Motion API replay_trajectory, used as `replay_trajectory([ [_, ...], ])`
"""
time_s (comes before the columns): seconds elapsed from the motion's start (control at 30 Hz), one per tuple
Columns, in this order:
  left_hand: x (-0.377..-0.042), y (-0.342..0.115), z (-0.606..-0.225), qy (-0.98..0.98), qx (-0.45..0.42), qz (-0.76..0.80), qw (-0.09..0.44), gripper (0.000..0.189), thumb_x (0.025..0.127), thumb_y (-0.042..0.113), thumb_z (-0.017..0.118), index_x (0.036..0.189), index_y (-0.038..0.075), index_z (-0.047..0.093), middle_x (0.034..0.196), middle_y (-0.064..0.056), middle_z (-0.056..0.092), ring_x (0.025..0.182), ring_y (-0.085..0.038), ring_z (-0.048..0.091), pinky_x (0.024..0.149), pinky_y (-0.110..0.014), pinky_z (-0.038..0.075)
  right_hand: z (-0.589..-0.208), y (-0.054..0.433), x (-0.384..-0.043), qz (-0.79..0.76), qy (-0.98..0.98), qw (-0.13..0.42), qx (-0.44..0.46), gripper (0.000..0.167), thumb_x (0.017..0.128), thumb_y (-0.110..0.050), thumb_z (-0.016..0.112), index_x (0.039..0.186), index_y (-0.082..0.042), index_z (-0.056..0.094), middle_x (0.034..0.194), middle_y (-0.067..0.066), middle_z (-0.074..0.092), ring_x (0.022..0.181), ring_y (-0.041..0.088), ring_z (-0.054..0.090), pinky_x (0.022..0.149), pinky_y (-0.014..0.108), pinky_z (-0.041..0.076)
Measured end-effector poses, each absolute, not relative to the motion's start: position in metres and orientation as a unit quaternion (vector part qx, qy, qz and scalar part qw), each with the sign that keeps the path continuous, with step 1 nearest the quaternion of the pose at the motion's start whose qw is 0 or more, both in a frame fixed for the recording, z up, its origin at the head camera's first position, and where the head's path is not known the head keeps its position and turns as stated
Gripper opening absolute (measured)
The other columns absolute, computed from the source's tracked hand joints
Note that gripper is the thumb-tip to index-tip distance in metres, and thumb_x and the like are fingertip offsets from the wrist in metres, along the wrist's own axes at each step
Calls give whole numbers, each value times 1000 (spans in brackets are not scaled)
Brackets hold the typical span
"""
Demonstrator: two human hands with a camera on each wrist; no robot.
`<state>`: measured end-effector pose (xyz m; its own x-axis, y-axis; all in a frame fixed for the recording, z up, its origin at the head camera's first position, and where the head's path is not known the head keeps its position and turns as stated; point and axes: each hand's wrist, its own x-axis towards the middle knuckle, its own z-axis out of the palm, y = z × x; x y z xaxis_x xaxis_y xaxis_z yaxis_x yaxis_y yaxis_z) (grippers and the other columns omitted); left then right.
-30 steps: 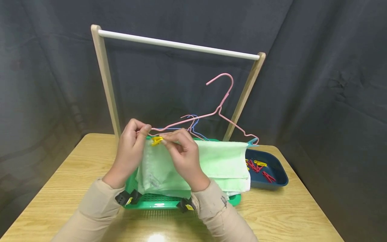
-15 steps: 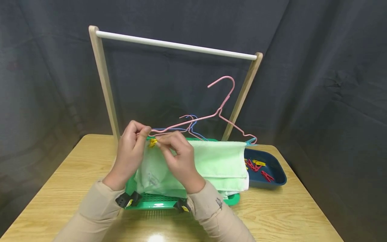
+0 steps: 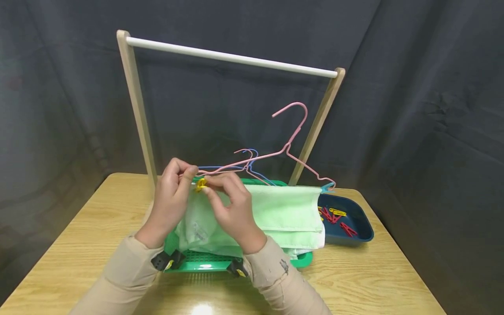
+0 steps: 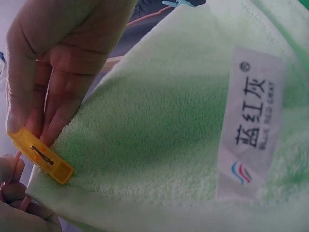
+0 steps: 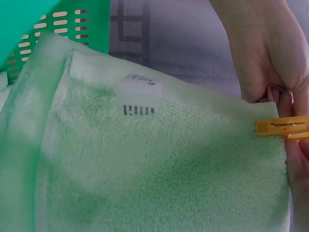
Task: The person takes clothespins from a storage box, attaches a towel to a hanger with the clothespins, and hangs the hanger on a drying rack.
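Apparently for steadiness, you are gripping the pink hanger [image 3: 290, 139] by its end, left hand [image 3: 170, 197]; your right hand [image 3: 235, 204] is pinching the yellow clothespin [image 3: 201, 184] at the towel's [image 3: 287, 205] corner.

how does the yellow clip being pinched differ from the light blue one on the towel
Colour: the yellow clip is strong yellow, the light blue clip much paler.
Handling: the right hand pinches the yellow clip; no hand touches the light blue clip.
Place: in the head view, the yellow clip is near the green towel's upper left corner, the light blue clip at its upper right.
Shared: both sit along the towel's top edge.
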<state>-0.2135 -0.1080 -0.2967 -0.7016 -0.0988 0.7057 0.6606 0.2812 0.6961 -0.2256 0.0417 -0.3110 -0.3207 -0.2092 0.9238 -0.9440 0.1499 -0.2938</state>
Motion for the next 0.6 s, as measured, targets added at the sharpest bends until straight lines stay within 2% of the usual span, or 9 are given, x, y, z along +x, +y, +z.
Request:
replay_trajectory([
  [0.33, -213, -107, -297, -724, -193, -580, 319, 13, 104, 2, 53, 97, -8, 55, 83, -8, 49, 64, -10, 39, 57, -22, 32, -313, 41, -225, 508, -640, 371, 442, 23, 87, 14, 70, 109, 11, 67, 105, 20, 64, 98, 30, 67, 85, 31, 58],
  [0.6, -213, -109, -300, -722, -197, -583, 315, 13, 104, 2, 52, 95, -7, 53, 79, -4, 45, 61, -11, 36, 54, -24, 31, -315, 41, -222, 520, -634, 372, 435, 27, 87, 13, 70, 114, 11, 68, 104, 19, 67, 95, 29, 68, 83, 32, 59],
])
